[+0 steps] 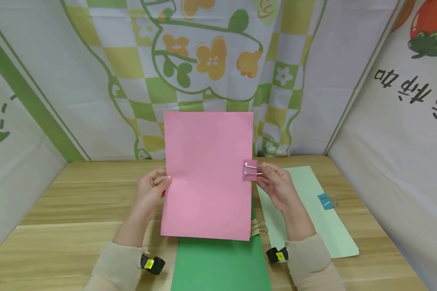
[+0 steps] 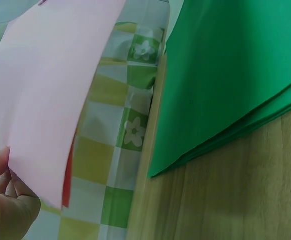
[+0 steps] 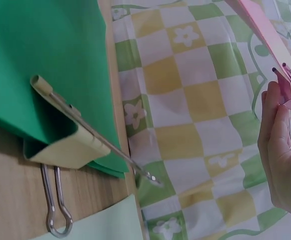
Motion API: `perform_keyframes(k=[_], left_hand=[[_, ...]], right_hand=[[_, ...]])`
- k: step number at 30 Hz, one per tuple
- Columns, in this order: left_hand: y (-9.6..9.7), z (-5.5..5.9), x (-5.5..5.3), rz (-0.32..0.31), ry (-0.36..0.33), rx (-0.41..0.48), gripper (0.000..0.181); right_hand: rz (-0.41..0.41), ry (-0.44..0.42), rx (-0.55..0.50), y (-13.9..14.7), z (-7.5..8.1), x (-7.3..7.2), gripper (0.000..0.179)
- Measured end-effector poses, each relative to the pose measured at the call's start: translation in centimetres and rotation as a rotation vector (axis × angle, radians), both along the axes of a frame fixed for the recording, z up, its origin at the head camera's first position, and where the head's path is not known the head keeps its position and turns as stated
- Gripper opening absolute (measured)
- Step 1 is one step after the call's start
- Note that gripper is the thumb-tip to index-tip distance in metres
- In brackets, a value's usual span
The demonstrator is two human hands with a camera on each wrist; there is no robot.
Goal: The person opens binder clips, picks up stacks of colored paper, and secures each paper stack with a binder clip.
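A pink sheaf of paper (image 1: 207, 173) stands upright, facing me, above the table. Its left edge is pinched between thumb and fingers of my left hand (image 1: 151, 194). A pink binder clip (image 1: 250, 169) straddles the right edge, and my right hand (image 1: 278, 184) grips its wire handles. From the left wrist, a red-orange edge (image 2: 68, 180) shows behind the pink paper (image 2: 50, 90). Below lies a green stack of paper (image 1: 222, 262) with a yellow binder clip (image 3: 70, 147) on its right edge.
To the right lies a light green stack of paper (image 1: 306, 194), a blue binder clip (image 1: 325, 201) on its right edge. Patterned curtain (image 1: 211, 60) hangs behind the wooden table (image 1: 76, 202). White printed cloth walls (image 1: 404, 141) flank both sides.
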State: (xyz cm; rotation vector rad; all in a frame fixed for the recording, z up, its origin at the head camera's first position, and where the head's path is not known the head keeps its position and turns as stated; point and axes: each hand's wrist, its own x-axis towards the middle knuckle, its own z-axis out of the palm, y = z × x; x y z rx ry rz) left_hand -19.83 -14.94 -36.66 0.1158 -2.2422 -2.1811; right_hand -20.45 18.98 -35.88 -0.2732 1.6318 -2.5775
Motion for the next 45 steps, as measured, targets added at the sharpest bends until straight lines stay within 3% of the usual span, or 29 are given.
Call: perform_keyframes(k=[17, 29, 39, 45], left_hand=[[-0.4, 0.0, 0.4, 0.013, 0.012, 0.020, 0.008], [-1.6, 1.6, 0.3, -0.049, 0.071, -0.025, 0.009], [-4.6, 2.1, 1.4, -0.015, 0.068, -0.079, 0.005], [-6.7, 2.3, 1.9, 0.021, 0.078, -0.057, 0.010]], right_hand=[[-0.001, -0.044, 0.059, -1.8, 1.0, 0.4, 0.011], [0.020, -0.042, 0.114, -1.9, 1.7, 0.5, 0.009], [0.117, -0.028, 0.252, -3.9, 2.2, -0.2, 0.036], [0.173, -0.020, 0.388, -5.5, 2.5, -0.9, 0.050]])
